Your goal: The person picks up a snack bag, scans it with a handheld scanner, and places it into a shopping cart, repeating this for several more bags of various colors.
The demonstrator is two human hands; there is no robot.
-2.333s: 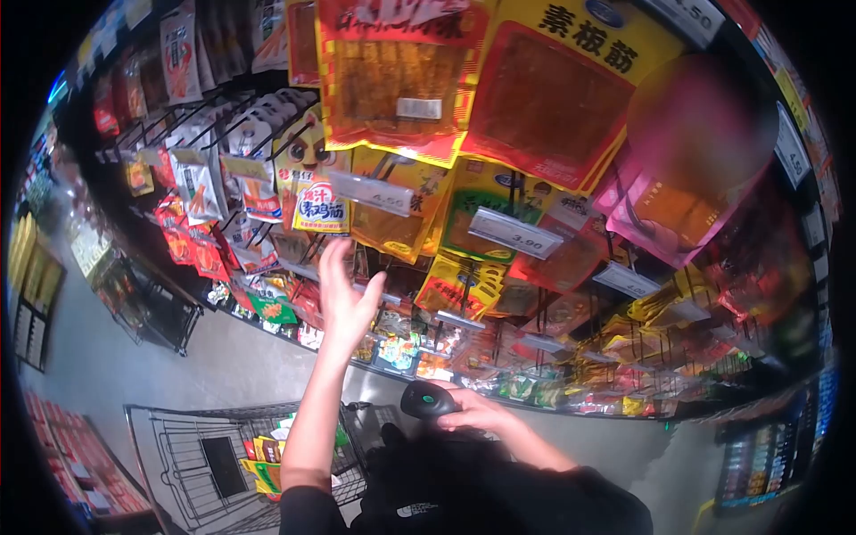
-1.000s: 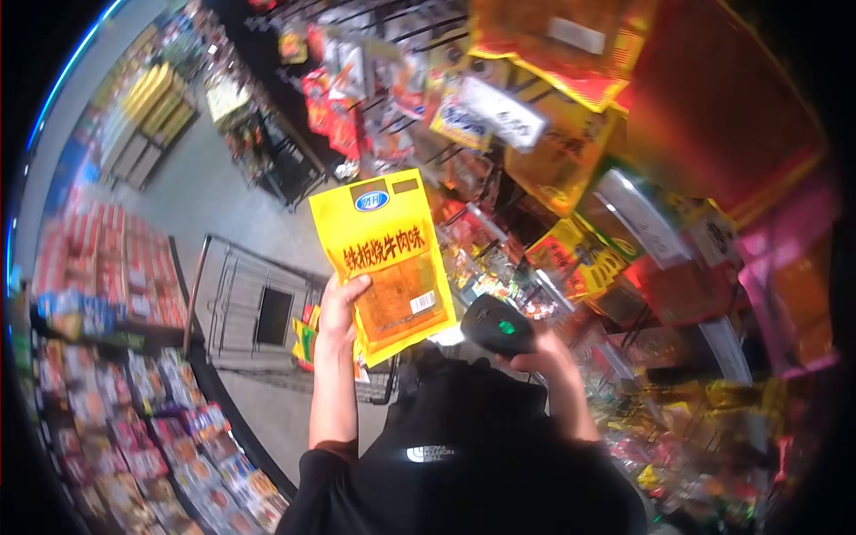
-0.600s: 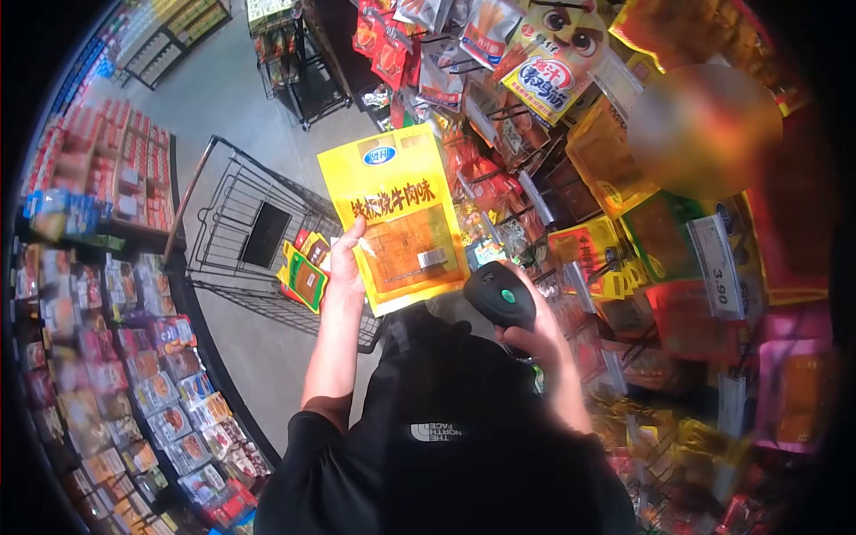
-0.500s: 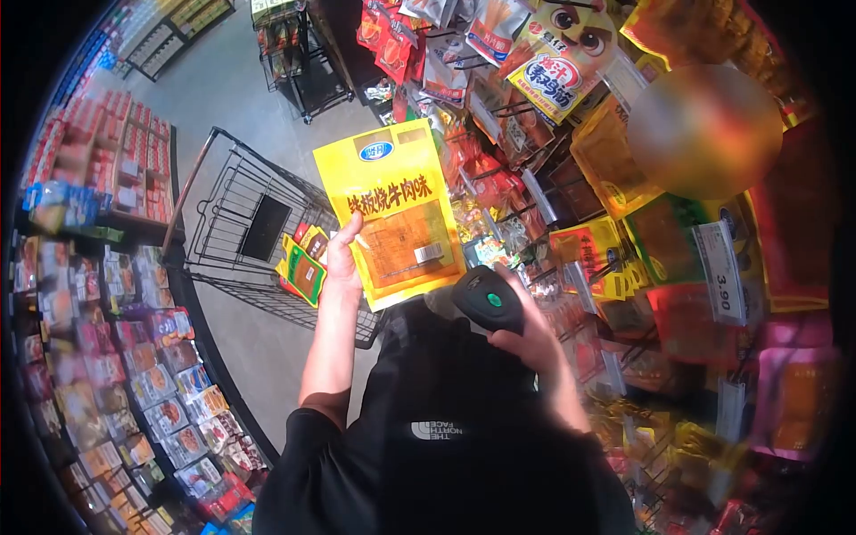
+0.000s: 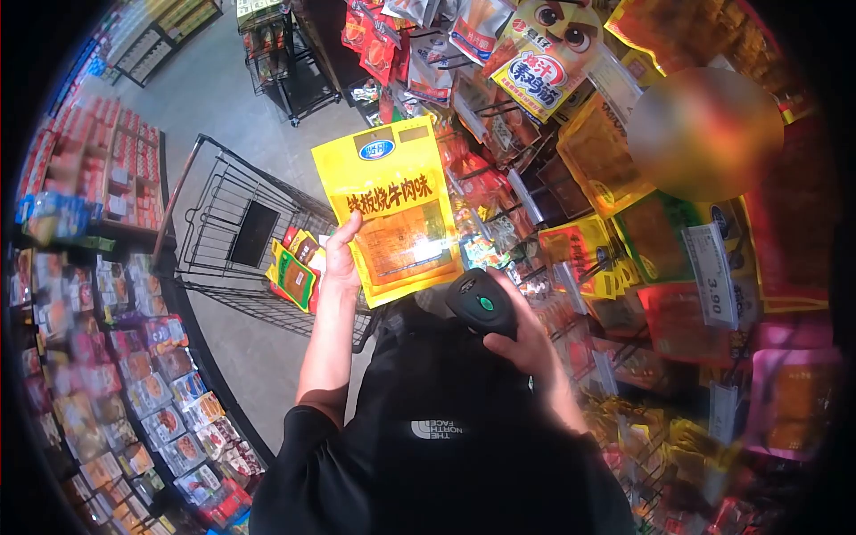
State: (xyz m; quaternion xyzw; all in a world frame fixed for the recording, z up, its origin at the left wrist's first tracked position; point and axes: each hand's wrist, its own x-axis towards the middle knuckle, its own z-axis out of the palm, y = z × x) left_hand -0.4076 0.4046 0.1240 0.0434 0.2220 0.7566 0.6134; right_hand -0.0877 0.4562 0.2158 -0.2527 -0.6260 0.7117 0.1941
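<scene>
My left hand (image 5: 340,259) grips the left edge of a yellow snack packet (image 5: 390,192), thumb on its front. The packet is held upright, with dark Chinese lettering, a blue oval logo and a clear window showing flat brown food. A bright white patch of light lies on the packet's lower right, over its label. My right hand (image 5: 528,343) is closed around a black handheld barcode scanner (image 5: 480,304) with a green-lit button. The scanner's head points toward the packet's lower right corner. Most of the right-hand fingers are hidden behind the scanner.
A black wire shopping cart (image 5: 234,209) stands ahead to the left, with several snack packets (image 5: 297,270) in it. Hanging packets with price tags (image 5: 711,276) crowd the right side. A shelf of packaged goods (image 5: 156,383) runs along the left. Another cart (image 5: 287,67) is farther off.
The bright light patch has appeared over the packet's label. The scanner has shifted slightly left and tilted. Cart and shelves have moved slightly left in view.
</scene>
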